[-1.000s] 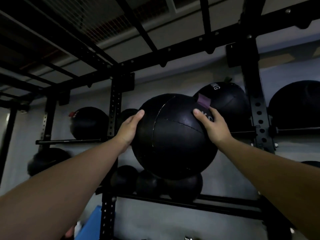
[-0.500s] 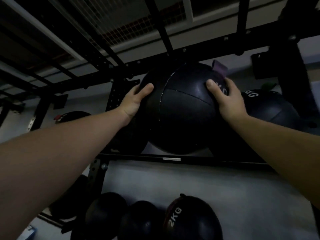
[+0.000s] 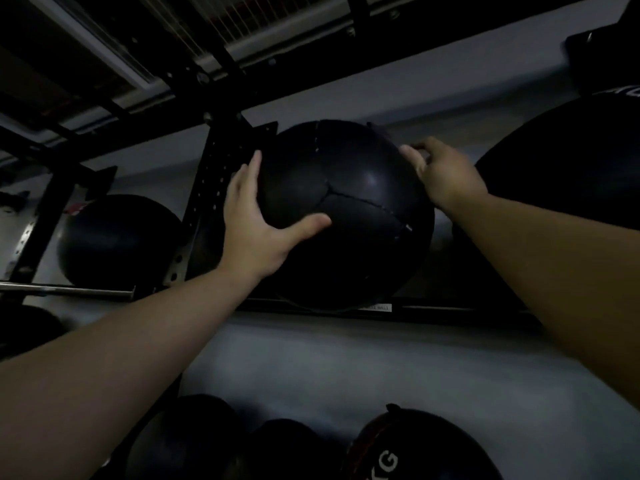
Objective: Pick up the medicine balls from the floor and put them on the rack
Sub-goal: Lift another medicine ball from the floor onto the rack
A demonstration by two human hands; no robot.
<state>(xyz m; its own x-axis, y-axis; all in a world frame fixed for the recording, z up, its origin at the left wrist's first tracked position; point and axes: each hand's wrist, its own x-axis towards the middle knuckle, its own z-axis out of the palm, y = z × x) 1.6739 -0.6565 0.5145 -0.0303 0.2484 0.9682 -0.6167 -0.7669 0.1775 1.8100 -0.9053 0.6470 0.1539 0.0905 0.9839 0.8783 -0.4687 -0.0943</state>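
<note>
Left hand [image 3: 256, 233] is spread wide and flat against the lower left face of the medicine ball [image 3: 346, 216], fingers pointing up along its side and thumb stretched across toward the middle seam. Palm looks pressed to the leather, so it's cupping the ball rather than wrapping it. Right hand [image 3: 441, 173] sits on the ball's upper right edge, fingers curled over the top rim; some of them go behind the ball so I can't tell how tight that hold is.

Ball itself is round, so no real long axis, but the seams give you a read: three panel lines meet at a Y just right of the left thumb tip, and one seam runs straight up from there to the top of the ball. It's sitting between the two hands, bottom resting on or just at the rack [image 3: 221, 188] rail, right of the punched upright post. A small white label [image 3: 377, 307] sits on that rail just under the ball's lower right.

Around the ball: another dark ball [image 3: 114, 237] to its left beyond the post, a big one [image 3: 568, 161] to its right, and more below, one [image 3: 422, 448] marked "KG".
</note>
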